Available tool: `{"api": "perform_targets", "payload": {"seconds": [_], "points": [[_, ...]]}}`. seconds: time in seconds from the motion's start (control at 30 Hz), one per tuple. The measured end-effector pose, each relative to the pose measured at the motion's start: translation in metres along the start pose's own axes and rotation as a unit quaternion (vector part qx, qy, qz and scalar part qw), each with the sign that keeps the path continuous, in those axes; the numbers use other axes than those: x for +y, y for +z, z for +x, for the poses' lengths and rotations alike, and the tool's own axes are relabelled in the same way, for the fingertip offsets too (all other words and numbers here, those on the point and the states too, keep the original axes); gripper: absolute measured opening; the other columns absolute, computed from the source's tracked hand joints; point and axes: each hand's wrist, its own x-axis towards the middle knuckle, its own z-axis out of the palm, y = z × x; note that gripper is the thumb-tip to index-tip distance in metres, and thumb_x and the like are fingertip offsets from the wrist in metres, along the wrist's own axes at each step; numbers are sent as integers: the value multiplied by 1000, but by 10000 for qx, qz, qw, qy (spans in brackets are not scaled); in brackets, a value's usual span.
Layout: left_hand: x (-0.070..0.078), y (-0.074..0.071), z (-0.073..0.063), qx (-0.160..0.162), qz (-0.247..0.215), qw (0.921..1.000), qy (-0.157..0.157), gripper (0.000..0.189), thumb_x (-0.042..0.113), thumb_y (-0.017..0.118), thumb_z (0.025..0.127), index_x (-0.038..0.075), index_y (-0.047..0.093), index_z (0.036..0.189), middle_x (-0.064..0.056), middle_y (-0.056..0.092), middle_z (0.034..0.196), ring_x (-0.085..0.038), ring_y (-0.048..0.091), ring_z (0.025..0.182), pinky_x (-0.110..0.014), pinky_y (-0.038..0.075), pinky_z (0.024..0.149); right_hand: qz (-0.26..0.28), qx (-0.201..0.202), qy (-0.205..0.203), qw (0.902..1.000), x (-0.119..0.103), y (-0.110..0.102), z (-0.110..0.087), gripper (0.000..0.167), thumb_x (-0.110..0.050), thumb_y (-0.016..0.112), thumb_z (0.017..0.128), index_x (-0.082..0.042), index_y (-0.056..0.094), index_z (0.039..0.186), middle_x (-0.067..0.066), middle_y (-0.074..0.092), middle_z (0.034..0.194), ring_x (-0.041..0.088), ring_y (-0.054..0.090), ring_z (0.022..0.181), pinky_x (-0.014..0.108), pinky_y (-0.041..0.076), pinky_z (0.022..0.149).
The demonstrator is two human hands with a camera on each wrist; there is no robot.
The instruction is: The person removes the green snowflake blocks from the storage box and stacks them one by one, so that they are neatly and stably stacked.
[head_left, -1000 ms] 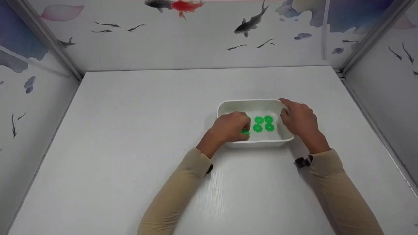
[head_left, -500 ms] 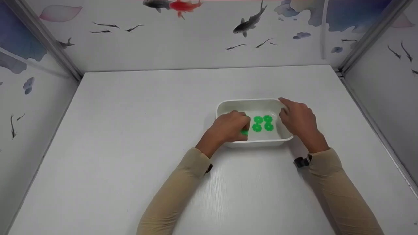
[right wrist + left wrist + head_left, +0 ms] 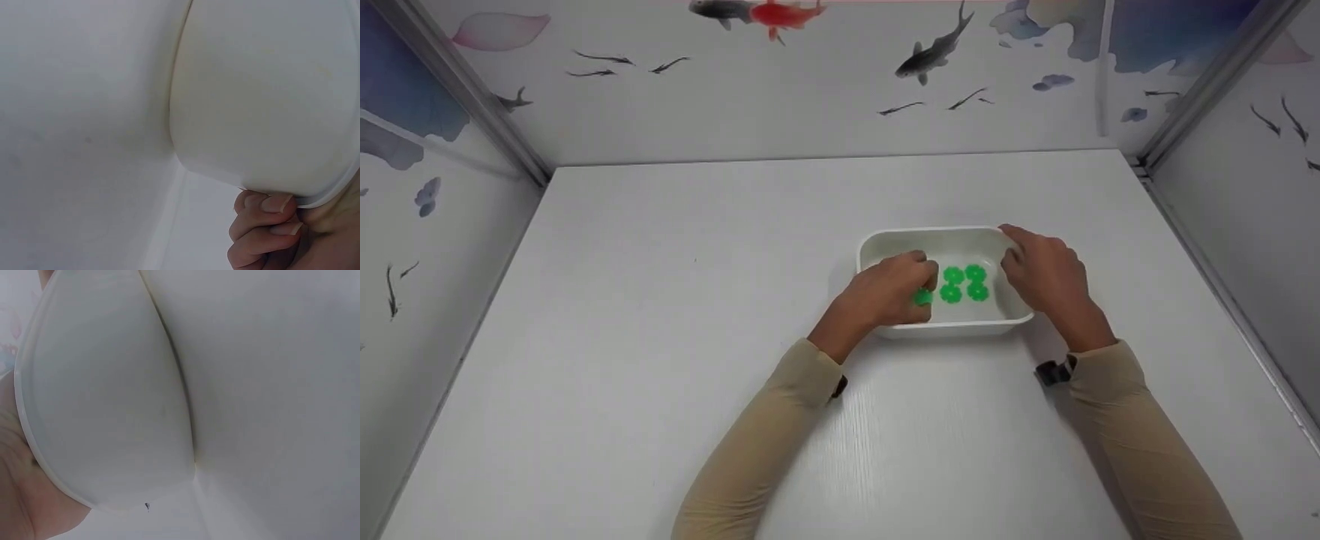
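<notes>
A white rectangular tray [image 3: 945, 325] with rounded corners stands on the table, with several green flower-shaped pieces [image 3: 964, 283] lying flat in it. My left hand [image 3: 889, 291] reaches over the tray's left side with curled fingers. Between its thumb and fingers shows part of another green flower-shaped piece [image 3: 923, 298]; the rest is hidden by the hand. At the right end, my right hand [image 3: 1047, 271] grips the tray's rim. In the right wrist view its curled fingers [image 3: 264, 225] lie against the outside wall. The left wrist view shows only the tray's outside and part of the palm.
The white table [image 3: 660, 315] is bounded by printed panels at the back [image 3: 810, 112] and on both sides. Small black devices, one [image 3: 1054, 373] at the right cuff, are worn at the wrists.
My left fingers have shifted slightly, and the green piece at them sits a little higher and shows less. The right hand and the tray have stayed in place.
</notes>
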Motion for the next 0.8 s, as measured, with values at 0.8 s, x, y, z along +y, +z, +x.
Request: {"api": "perform_targets", "payload": {"seconds": [0.8], "points": [[-4, -1, 0, 197, -315, 9987, 351, 27, 13, 67, 98, 10, 78, 123, -5, 71, 113, -14, 55, 91, -24, 47, 78, 229, 124, -12, 9997, 2, 0, -1, 51, -18, 52, 107, -13, 58, 157, 26, 71, 139, 33, 66, 86, 38, 49, 62]]}}
